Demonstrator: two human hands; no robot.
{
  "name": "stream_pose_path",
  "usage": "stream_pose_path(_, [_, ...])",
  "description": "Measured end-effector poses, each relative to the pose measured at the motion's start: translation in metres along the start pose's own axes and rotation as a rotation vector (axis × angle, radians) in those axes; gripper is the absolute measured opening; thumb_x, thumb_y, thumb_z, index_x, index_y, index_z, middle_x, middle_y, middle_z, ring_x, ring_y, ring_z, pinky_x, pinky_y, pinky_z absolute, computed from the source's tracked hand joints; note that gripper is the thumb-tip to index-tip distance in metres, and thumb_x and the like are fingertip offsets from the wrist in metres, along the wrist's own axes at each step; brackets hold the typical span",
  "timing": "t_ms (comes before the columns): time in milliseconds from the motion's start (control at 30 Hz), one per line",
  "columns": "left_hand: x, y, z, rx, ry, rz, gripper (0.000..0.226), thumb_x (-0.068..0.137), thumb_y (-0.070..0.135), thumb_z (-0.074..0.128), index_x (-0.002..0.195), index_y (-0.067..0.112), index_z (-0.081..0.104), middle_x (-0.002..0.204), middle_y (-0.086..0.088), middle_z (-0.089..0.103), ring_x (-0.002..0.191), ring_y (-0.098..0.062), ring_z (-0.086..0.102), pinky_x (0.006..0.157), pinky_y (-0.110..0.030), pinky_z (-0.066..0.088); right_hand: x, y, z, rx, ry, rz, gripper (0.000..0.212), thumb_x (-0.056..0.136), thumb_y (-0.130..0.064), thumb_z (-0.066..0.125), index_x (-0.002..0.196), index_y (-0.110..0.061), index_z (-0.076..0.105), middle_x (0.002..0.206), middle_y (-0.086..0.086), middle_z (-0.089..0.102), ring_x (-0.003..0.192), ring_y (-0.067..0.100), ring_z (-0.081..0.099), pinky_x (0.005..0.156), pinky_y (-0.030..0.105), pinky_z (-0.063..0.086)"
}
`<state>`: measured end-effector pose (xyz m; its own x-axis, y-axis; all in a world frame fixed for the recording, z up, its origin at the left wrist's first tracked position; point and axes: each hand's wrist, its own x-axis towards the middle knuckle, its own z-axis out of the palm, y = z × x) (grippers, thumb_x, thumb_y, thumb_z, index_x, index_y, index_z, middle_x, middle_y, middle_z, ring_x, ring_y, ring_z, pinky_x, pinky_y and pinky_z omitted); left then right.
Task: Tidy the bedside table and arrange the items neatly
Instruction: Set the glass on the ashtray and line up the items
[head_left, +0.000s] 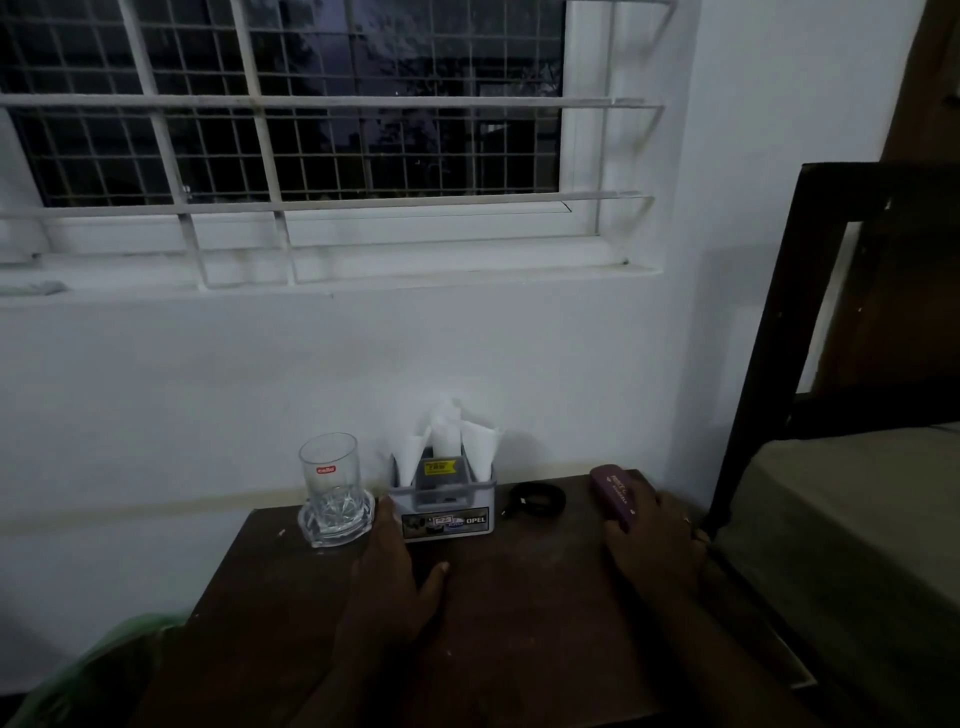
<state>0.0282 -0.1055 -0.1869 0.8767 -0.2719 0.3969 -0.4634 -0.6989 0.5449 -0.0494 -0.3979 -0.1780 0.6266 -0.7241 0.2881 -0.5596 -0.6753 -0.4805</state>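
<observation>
The dark wooden bedside table (519, 623) stands against the white wall. At its back, a clear drinking glass (330, 480) stands on a glass coaster (336, 527). Right of it sits a grey organiser box (447, 512) with white paper napkins (447, 439) upright in it. A coiled black cable (535, 500) lies further right. My left hand (395, 566) rests on the table with its fingertips against the box's left front corner. My right hand (654, 540) is closed on a maroon case (613, 491) at the back right.
A dark bed frame (769, 338) and mattress (841, 519) stand close on the right. A barred window (311, 130) is above. Something green (104, 660) lies beside the table at lower left.
</observation>
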Motion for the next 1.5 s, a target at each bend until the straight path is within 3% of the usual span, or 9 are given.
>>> stream_pose_path(167, [-0.001, -0.004, -0.001, -0.004, 0.014, 0.006, 0.108, 0.081, 0.050, 0.067, 0.153, 0.006, 0.000, 0.160, -0.013, 0.019, 0.144, -0.026, 0.027, 0.115, -0.038, 0.028, -0.003, -0.006, 0.001, -0.040, -0.005, -0.105, 0.061, 0.087, -0.046, 0.052, 0.144, -0.031, 0.036, 0.146, 0.006, 0.042, 0.133, 0.028, 0.041, 0.108, 0.052, 0.031])
stream_pose_path(400, [-0.002, -0.002, -0.002, 0.012, 0.001, -0.008, 0.108, 0.083, 0.051, 0.064, 0.153, 0.005, -0.003, 0.161, -0.013, 0.016, 0.145, -0.025, 0.025, 0.116, -0.041, 0.029, -0.006, -0.005, 0.002, -0.068, -0.037, -0.203, 0.063, 0.084, -0.051, 0.047, 0.144, -0.034, 0.035, 0.138, 0.003, 0.046, 0.125, 0.028, 0.045, 0.103, 0.048, 0.037])
stream_pose_path(567, [-0.002, -0.003, -0.001, 0.016, -0.004, -0.017, 0.108, 0.083, 0.053, 0.063, 0.153, 0.007, -0.006, 0.161, -0.012, 0.015, 0.145, -0.026, 0.026, 0.114, -0.045, 0.031, -0.007, -0.006, 0.003, -0.090, -0.077, -0.260, 0.066, 0.085, -0.052, 0.047, 0.146, -0.034, 0.030, 0.142, 0.002, 0.040, 0.126, 0.029, 0.042, 0.104, 0.046, 0.038])
stream_pose_path(900, [-0.002, -0.001, -0.001, 0.044, -0.017, -0.016, 0.108, 0.083, 0.053, 0.062, 0.152, 0.007, -0.006, 0.161, -0.011, 0.016, 0.144, -0.026, 0.028, 0.113, -0.045, 0.032, -0.005, -0.006, 0.007, -0.100, -0.145, -0.266, 0.071, 0.085, -0.060, 0.043, 0.149, -0.036, 0.021, 0.151, 0.004, 0.033, 0.132, 0.032, 0.038, 0.107, 0.050, 0.036])
stream_pose_path(1033, [-0.003, -0.002, -0.002, 0.081, 0.017, 0.004, 0.107, 0.081, 0.053, 0.063, 0.153, 0.005, -0.001, 0.161, -0.015, 0.015, 0.146, -0.028, 0.021, 0.115, -0.047, 0.029, -0.014, -0.015, -0.001, -0.048, 0.009, -0.277, 0.086, 0.083, -0.061, 0.051, 0.153, -0.026, 0.014, 0.157, 0.007, 0.027, 0.139, 0.032, 0.034, 0.108, 0.051, 0.033])
stream_pose_path(1133, [-0.004, -0.001, -0.003, 0.121, 0.043, -0.009, 0.106, 0.080, 0.058, 0.056, 0.153, 0.006, -0.002, 0.161, -0.015, 0.009, 0.148, -0.028, 0.013, 0.115, -0.048, 0.026, -0.037, -0.044, 0.000, 0.054, 0.155, -0.418, 0.073, 0.084, -0.056, 0.050, 0.147, -0.023, 0.034, 0.151, 0.005, 0.040, 0.135, 0.030, 0.042, 0.103, 0.051, 0.039])
stream_pose_path(1300, [-0.005, -0.003, 0.000, 0.097, 0.023, 0.020, 0.104, 0.078, 0.064, 0.041, 0.153, 0.002, 0.003, 0.160, -0.015, 0.016, 0.146, -0.029, 0.023, 0.112, -0.048, 0.030, -0.082, -0.098, 0.018, 0.235, 0.008, -0.525, 0.075, 0.081, -0.062, 0.047, 0.146, -0.026, 0.034, 0.148, -0.002, 0.044, 0.133, 0.024, 0.044, 0.101, 0.046, 0.041])
stream_pose_path(1500, [-0.005, -0.003, 0.000, 0.086, -0.028, 0.055, 0.100, 0.083, 0.063, 0.036, 0.151, 0.004, -0.007, 0.154, 0.003, -0.013, 0.144, -0.010, -0.004, 0.118, -0.045, 0.019, -0.099, -0.100, 0.028, 0.051, -0.133, -0.660, 0.077, 0.085, -0.068, 0.036, 0.152, -0.033, 0.020, 0.160, -0.009, 0.023, 0.137, 0.024, 0.039, 0.104, 0.048, 0.038])
